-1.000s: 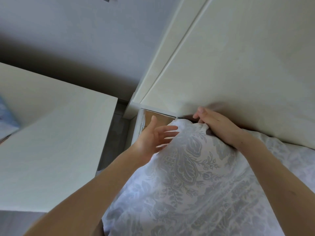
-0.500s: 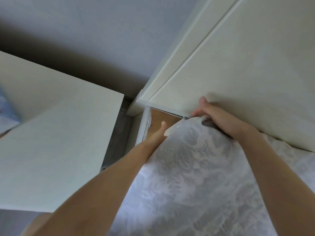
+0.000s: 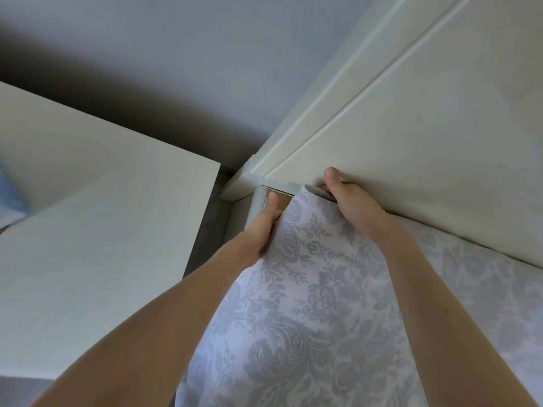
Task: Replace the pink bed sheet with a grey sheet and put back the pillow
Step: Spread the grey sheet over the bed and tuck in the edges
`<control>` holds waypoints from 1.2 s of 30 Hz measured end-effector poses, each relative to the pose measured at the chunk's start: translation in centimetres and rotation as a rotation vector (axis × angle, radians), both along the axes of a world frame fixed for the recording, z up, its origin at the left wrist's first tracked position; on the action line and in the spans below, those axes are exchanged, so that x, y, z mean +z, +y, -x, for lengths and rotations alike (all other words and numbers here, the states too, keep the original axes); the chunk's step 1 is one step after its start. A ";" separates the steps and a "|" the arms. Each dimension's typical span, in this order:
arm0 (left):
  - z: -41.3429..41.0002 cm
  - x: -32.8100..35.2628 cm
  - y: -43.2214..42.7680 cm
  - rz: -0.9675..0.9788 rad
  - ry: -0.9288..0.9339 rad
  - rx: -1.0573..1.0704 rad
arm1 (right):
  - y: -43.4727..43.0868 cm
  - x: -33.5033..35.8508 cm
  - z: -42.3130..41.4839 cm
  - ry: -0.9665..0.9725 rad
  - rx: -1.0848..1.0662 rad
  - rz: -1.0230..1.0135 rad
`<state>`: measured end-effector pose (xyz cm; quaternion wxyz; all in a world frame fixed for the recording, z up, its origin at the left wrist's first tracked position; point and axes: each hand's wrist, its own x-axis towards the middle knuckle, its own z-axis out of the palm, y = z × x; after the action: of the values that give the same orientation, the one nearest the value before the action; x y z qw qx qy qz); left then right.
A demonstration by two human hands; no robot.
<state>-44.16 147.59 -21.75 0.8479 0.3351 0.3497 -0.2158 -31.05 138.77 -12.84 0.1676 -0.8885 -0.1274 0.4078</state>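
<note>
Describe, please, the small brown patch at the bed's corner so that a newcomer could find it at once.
Follow the lower edge of the cream panelled headboard leftward to the bed's corner. There, between the thumb of the left hand and the corner of the white-and-grey floral sheet, shows a brown board patch. It alone is brown among cream and grey surfaces.

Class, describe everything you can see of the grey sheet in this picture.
The grey sheet is thin fabric, pale with a grey floral print. It lies flat at the right and rises in a ridge toward the corner by the headboard. The left hand grips its side edge, thumb on top; the right hand holds its corner against the headboard, fingers hidden.
</note>
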 end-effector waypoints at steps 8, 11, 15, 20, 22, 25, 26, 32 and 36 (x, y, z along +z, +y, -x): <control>-0.3 -2.7 0.7 0.015 0.060 -0.010 | -0.4 -1.9 4.3 -0.443 0.293 -0.044; -0.6 -3.5 1.4 0.001 0.089 0.032 | 1.0 -5.1 3.7 -0.301 0.361 0.126; -0.2 -4.0 1.7 -0.116 0.171 0.047 | 1.8 -6.8 3.7 -0.271 0.359 0.208; 3.2 -4.4 1.9 -0.391 0.263 0.117 | 0.9 -6.1 4.3 -0.303 0.152 -0.079; 5.1 -4.0 2.2 -0.411 0.249 0.116 | 0.0 -5.1 5.1 -0.340 -0.120 -0.309; 7.9 -3.2 1.7 -0.411 0.237 0.098 | -1.8 -3.5 7.4 -0.702 -0.114 -0.355; 8.9 -3.2 1.2 -0.418 0.246 0.080 | -2.2 -3.0 8.5 -0.793 -0.015 -0.350; 15.0 -4.4 -3.0 -0.566 0.373 0.006 | -1.8 -3.9 14.8 -0.670 0.809 -0.403; 17.6 -5.0 -5.5 -0.228 0.397 0.032 | 0.2 -6.7 16.0 -0.624 1.301 0.007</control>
<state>-61.78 142.11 -26.74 0.7223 0.3741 0.5372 -0.2230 -47.08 138.95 -19.58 -0.1563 -0.7081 -0.6715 0.1525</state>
